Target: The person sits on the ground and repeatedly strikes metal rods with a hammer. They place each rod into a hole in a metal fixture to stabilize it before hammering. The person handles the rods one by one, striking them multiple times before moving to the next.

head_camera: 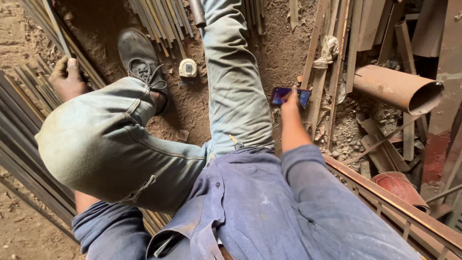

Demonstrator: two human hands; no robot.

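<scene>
My left hand (67, 77) rests at the upper left on long metal strips (29, 120), its fingers curled over them, beside my raised knee in faded jeans. My right hand (290, 103) reaches out right of my stretched leg and touches a dark smartphone (289, 96) with a lit screen; whether it grips the phone or only taps it is unclear. A small tape measure (187, 68) lies on the dirt between my black shoe (139, 60) and my other leg.
Bundles of thin metal rods (161, 19) lie at the top. A rusty pipe (397, 89), scrap angle pieces (337, 53) and a reddish bucket (402, 188) fill the right side. A rusty metal frame (399, 207) runs along the lower right.
</scene>
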